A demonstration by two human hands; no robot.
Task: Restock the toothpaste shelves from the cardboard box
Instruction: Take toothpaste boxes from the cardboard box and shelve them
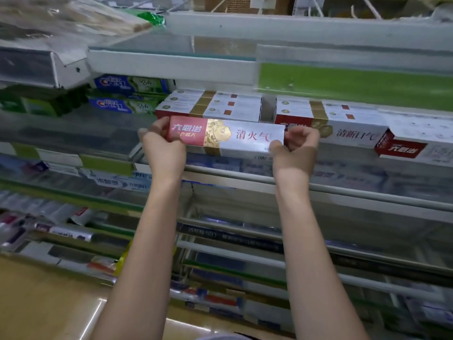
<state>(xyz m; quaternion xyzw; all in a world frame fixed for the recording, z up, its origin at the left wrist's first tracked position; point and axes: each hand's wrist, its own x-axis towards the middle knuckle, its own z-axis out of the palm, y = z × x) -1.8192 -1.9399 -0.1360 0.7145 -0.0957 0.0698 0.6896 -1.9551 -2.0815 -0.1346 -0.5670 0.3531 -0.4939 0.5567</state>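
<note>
Both hands up at the shelf [245, 176] edge, left hand [163, 146] pinching the red end and right hand [295, 149] gripping the white end of a toothpaste box [228, 136], level, stacked boxes [210, 107] at twelve o'clock.

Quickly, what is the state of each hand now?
Left hand: grips the left end of the toothpaste box.
Right hand: grips its right end.
</note>
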